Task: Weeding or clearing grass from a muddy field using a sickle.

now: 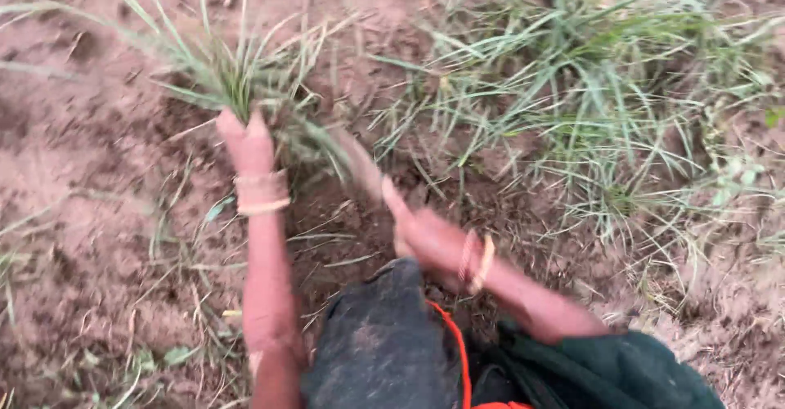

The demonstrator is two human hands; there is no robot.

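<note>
Left hand [245,141] gripping grass tuft [233,78], bare soil [74,155]

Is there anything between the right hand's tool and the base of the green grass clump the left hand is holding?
Nothing visible: the left hand grips the green grass clump, and the right hand's blurred tool already reaches its base above bare reddish soil.

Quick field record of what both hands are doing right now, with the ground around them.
left hand: closed around the base of a grass clump, bangles on the wrist
right hand: grips a blurred tool handle that slants toward the clump's base; its working end is hidden
ground: bare reddish soil, loose by the clump
nearby: larger grass patch to the right, untouched
clothing: dark cloth with an orange edge at the bottom
</note>
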